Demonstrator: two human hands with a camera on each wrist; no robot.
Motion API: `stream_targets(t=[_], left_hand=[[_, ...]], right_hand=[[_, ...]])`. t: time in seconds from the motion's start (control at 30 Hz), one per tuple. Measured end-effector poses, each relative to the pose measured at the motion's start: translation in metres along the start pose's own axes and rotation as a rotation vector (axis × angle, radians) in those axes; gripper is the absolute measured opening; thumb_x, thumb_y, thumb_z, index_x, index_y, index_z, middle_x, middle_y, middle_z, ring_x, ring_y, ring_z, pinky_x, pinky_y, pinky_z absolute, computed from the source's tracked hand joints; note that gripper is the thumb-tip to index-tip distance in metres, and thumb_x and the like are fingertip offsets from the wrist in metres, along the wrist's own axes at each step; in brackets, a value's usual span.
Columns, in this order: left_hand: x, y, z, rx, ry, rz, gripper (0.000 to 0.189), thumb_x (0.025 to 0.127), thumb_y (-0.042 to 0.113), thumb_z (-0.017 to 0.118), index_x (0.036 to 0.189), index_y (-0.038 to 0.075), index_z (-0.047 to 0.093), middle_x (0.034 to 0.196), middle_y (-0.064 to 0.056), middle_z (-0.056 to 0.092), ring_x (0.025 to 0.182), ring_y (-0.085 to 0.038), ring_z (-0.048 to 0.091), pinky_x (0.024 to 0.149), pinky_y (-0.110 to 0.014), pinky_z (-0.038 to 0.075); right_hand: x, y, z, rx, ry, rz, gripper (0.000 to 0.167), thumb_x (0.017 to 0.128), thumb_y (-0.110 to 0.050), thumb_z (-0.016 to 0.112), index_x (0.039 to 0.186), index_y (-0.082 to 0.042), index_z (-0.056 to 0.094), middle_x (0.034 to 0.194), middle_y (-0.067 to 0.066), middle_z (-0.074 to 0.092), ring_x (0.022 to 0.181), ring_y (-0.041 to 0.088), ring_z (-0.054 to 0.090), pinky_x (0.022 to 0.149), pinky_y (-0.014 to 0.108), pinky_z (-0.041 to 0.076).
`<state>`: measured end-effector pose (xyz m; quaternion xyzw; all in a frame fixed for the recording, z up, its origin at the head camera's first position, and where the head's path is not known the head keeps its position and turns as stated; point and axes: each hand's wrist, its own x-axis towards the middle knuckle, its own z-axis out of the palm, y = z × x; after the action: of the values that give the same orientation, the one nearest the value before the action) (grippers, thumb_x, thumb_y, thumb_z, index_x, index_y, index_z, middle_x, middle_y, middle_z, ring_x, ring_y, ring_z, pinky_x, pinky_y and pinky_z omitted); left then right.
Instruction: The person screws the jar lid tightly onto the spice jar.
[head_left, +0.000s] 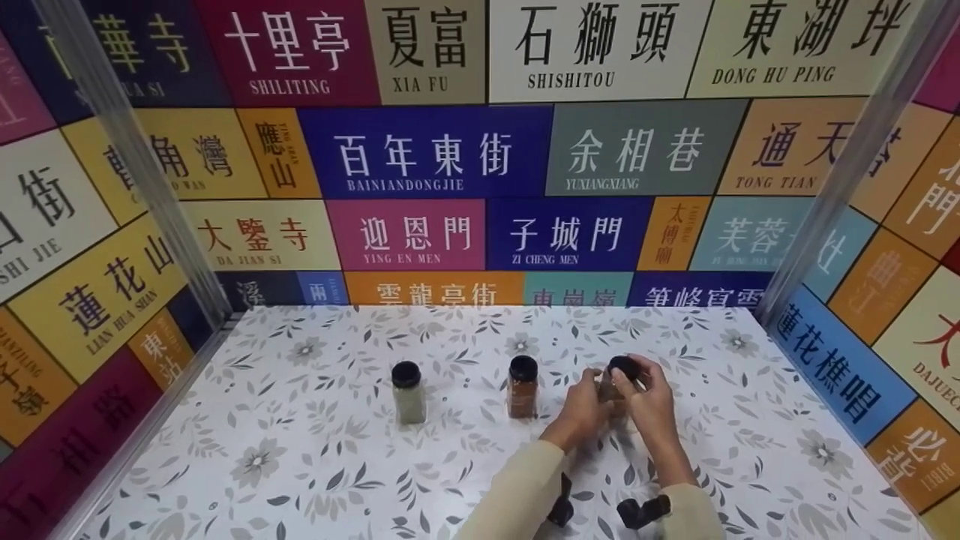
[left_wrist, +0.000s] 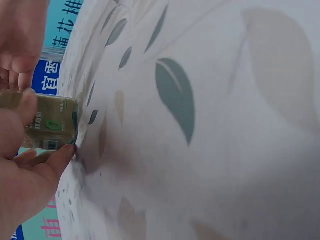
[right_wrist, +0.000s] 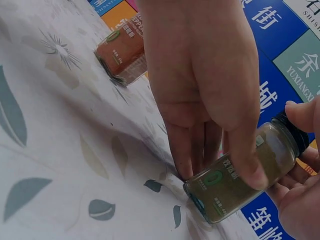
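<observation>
A glass spice jar of brownish-green powder is between the two hands at the right of the table. Its black lid points up in the head view. The left hand grips the glass body, thumb on one side and fingers on the other. At the lid, the right hand pinches with thumb and fingers; the left wrist view shows part of this hand above the jar. The jar's base is close over the tabletop. Left of the hands stands a jar of reddish-brown powder, upright with a black lid.
Farther left, a jar of pale green powder stands upright, also black-lidded. A white cloth with grey leaves and flowers covers the table. Panels with colourful place-name signs enclose the back and sides. Black devices are at the wrists.
</observation>
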<state>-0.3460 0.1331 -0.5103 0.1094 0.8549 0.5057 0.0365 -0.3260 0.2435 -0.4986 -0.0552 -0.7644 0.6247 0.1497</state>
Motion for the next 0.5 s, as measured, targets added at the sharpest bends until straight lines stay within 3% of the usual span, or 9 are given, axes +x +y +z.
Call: stream_targets(t=[0.1,0.23,0.33,0.5], left_hand=[[-0.002,0.002,-0.004,0.044,0.006,-0.006,0.061,0.086,0.013,0.076,0.139,0.003,0.049,0.131,-0.021,0.063,0.127,-0.027,0.059,0.108,-0.033,0.049],[-0.006,0.005,-0.016,0.102,0.02,0.04,0.066,0.088,0.022,0.076,0.143,0.0,0.047,0.138,-0.022,0.057,0.133,-0.029,0.054,0.114,-0.035,0.045],[-0.01,0.011,-0.032,0.112,0.019,0.082,0.067,0.092,0.026,0.072,0.147,0.001,0.043,0.143,-0.02,0.054,0.136,-0.029,0.051,0.115,-0.036,0.043],[-0.018,0.024,-0.068,0.038,0.001,0.107,0.066,0.098,0.036,0.065,0.151,0.008,0.039,0.15,-0.015,0.05,0.137,-0.027,0.051,0.112,-0.039,0.047]], right_hand=[[0.0,-0.002,-0.002,0.023,-0.004,-0.016,0.053,0.097,-0.011,0.064,0.142,0.004,0.042,0.149,0.026,0.045,0.147,0.037,0.037,0.124,0.043,0.03],[-0.002,-0.01,-0.008,0.008,-0.005,-0.035,0.055,0.097,-0.017,0.066,0.143,0.004,0.043,0.149,0.025,0.045,0.147,0.035,0.038,0.125,0.042,0.029],[-0.003,-0.018,-0.013,-0.028,-0.028,-0.03,0.056,0.099,-0.025,0.063,0.144,0.001,0.042,0.151,0.021,0.044,0.148,0.033,0.037,0.124,0.042,0.031],[-0.002,-0.029,-0.02,-0.117,-0.084,-0.026,0.057,0.102,-0.033,0.057,0.148,-0.004,0.041,0.155,0.016,0.04,0.15,0.03,0.034,0.124,0.041,0.032]])
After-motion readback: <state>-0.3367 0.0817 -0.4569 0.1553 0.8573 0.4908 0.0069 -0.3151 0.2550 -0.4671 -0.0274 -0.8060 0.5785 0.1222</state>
